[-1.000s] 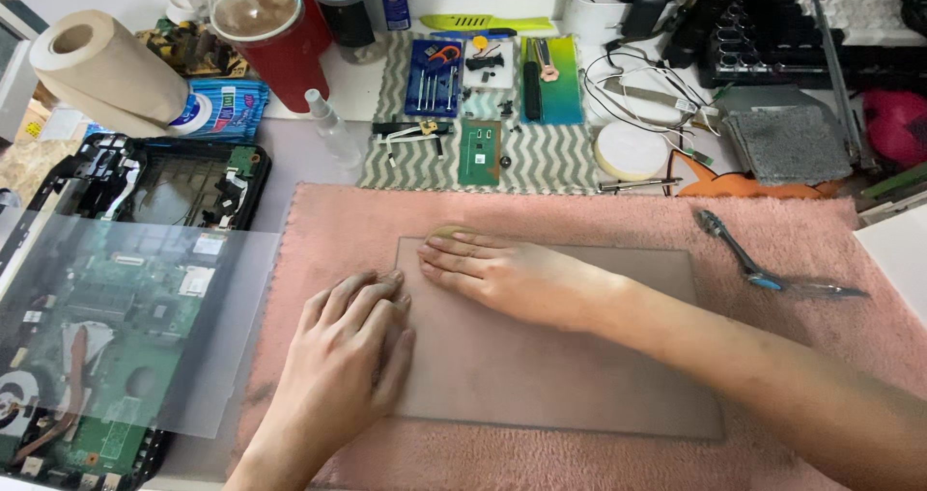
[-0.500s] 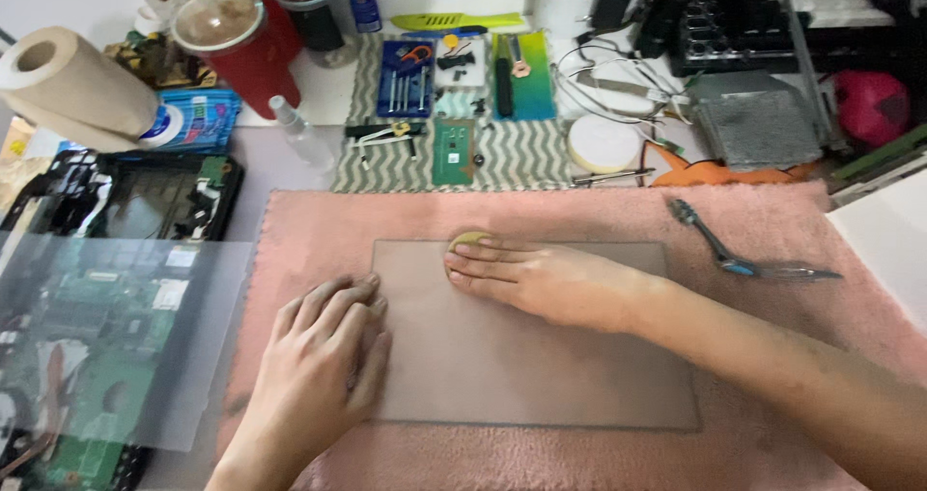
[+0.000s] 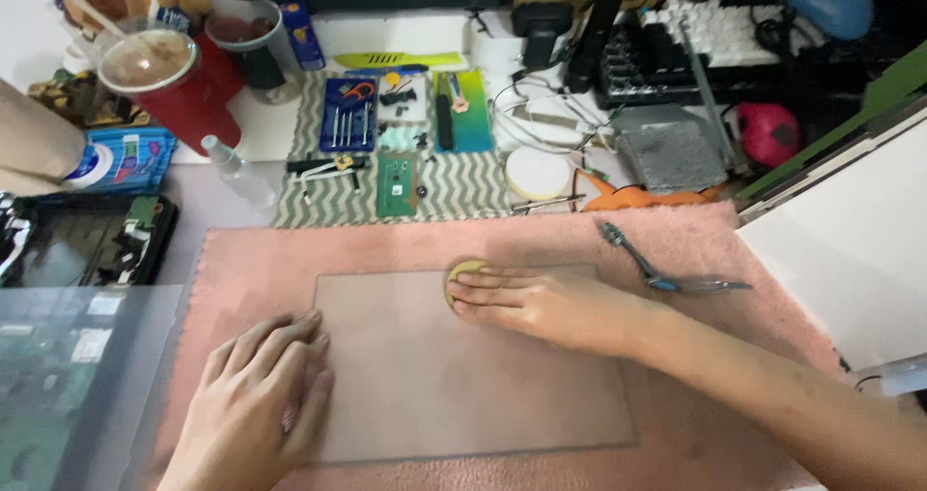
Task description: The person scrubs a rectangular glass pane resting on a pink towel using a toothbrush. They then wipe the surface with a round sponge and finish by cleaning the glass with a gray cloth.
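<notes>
Your right hand (image 3: 550, 306) lies flat on the thin grey panel (image 3: 463, 375), fingers pressed together and pointing left, with a small yellow pad (image 3: 463, 272) trapped under the fingertips near the panel's upper edge. The grip pinches nothing; it presses down. Your left hand (image 3: 256, 394) rests palm down across the panel's left edge, fingers loosely spread, half on the panel and half on the pink towel (image 3: 715, 250).

The panel lies flat in the middle of that towel, which covers the near part of the counter (image 3: 280, 139).

Around the work:
- A metal spoon-like tool (image 3: 666, 277) lies on the towel to the right of your right hand, apart from it.
- A white board (image 3: 850, 250) overlaps the towel's right side.
- Beyond the towel, a zigzag-patterned mat (image 3: 454, 177) carries a blue tool case (image 3: 348, 114), a small green circuit board (image 3: 396, 182) and a round white disc (image 3: 538, 172).
- A red cup with a lid (image 3: 169, 81) and a small clear bottle (image 3: 237, 168) stand at the upper left.
- An opened black device (image 3: 87, 240) and a translucent sheet (image 3: 68, 385) lie left of the towel, close to your left hand.

Nothing stands on the panel apart from your hands and the pad.
</notes>
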